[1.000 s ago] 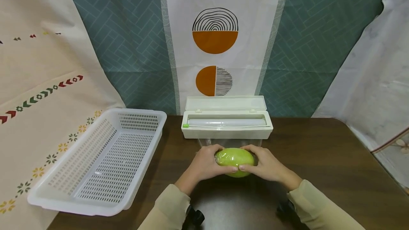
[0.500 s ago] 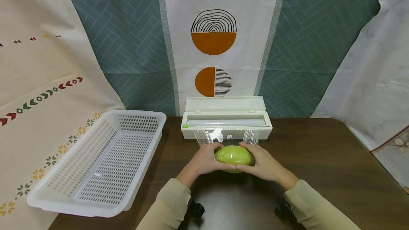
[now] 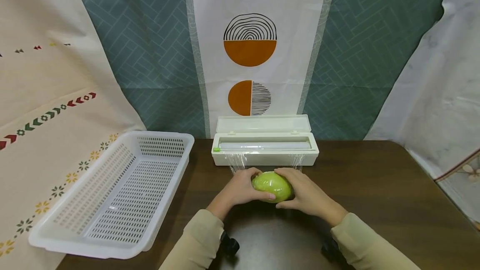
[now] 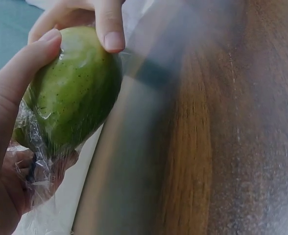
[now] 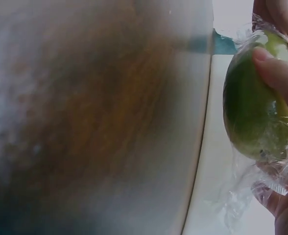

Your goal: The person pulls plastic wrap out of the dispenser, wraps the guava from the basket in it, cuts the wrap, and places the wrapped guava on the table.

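A green mango (image 3: 271,186) with small dark specks is held above the table in front of me, clear cling film (image 4: 41,161) lying tight and crinkled over its skin. My left hand (image 3: 240,188) grips its left end, thumb on the near side. From the right, my right hand (image 3: 309,193) holds the other end between thumb and fingers. A stretched strip of film (image 3: 237,161) runs from the white cling film dispenser (image 3: 265,160) toward the hands. The dispenser's lid (image 3: 262,123) stands up, showing the film roll (image 3: 262,146) inside. Both wrist views show bunched film by the curled fingers.
On the left of the dark wooden table (image 3: 367,191) stands a white perforated plastic basket (image 3: 146,236). A patterned cloth (image 3: 165,53) hangs behind the dispenser. A green slider (image 3: 216,149) sits at the left end of the dispenser's front edge.
The mango has tilted and turned between the hands, and moved slightly left and up. The right hand has shifted left on it, its thumb lower. Stretched film has come into view before the dispenser.
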Demonstrator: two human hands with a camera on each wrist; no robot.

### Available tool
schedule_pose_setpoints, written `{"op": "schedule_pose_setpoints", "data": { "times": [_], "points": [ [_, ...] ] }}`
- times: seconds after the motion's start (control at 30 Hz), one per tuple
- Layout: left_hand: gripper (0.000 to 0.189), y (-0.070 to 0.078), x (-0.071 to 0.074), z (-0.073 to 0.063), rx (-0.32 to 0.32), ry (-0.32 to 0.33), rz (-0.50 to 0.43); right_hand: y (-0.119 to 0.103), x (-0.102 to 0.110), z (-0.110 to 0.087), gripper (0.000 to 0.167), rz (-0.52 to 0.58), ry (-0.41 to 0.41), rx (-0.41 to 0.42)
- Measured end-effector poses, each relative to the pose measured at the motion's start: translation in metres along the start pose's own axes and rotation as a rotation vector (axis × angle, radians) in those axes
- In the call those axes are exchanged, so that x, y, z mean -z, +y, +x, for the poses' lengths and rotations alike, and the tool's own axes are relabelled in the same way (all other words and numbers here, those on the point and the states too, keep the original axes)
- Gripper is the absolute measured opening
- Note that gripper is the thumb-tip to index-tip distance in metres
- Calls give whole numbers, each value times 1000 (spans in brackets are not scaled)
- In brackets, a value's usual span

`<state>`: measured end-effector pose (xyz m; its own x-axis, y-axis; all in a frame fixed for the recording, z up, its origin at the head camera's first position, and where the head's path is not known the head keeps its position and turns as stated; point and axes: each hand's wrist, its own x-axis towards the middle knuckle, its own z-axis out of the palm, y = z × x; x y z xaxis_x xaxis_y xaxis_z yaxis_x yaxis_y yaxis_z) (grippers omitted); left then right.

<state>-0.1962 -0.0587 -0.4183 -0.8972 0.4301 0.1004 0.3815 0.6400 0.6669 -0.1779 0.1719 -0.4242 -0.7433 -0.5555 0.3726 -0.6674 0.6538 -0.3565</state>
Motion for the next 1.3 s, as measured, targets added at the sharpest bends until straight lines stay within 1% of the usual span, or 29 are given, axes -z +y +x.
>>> {"op": "schedule_pose_setpoints", "data": {
  "times": [0.13, 0.2, 0.37, 0.4, 0.53, 0.6, 0.73, 0.9, 1.1, 1.3],
  "points": [
    [78, -1, -1, 0, 1, -1, -12, -1, -1, 2, 84, -5, -12, -19],
    [80, -1, -1, -1, 1, 10, -8, -1, -1, 4, 83, -6, -14, -26],
    [94, 0, 0, -3, 7, 35, 41, -1, -1, 7, 84, -10, -22, -50],
    [97, 0, 0, -4, 14, 37, 47, -1, -1, 7, 84, -11, -25, -54],
    [106, -1, 1, -5, 9, 49, 62, -1, -1, 9, 85, -13, -26, -53],
    [105, -2, 1, -5, -1, 57, 79, 0, 0, 10, 84, -19, -23, -48],
    [95, -3, 3, -6, -50, 71, 117, 1, 1, 13, 83, -19, -29, -54],
    [86, -4, 4, -6, -93, 53, 110, 3, 1, 15, 82, -7, -57, -72],
    [79, -8, 3, -5, -97, 38, 124, 6, -2, 19, 83, -12, -72, -68],
    [79, -12, 2, -2, -65, 24, 141, 7, -3, 23, 85, -21, -73, -48]
  ]
}}
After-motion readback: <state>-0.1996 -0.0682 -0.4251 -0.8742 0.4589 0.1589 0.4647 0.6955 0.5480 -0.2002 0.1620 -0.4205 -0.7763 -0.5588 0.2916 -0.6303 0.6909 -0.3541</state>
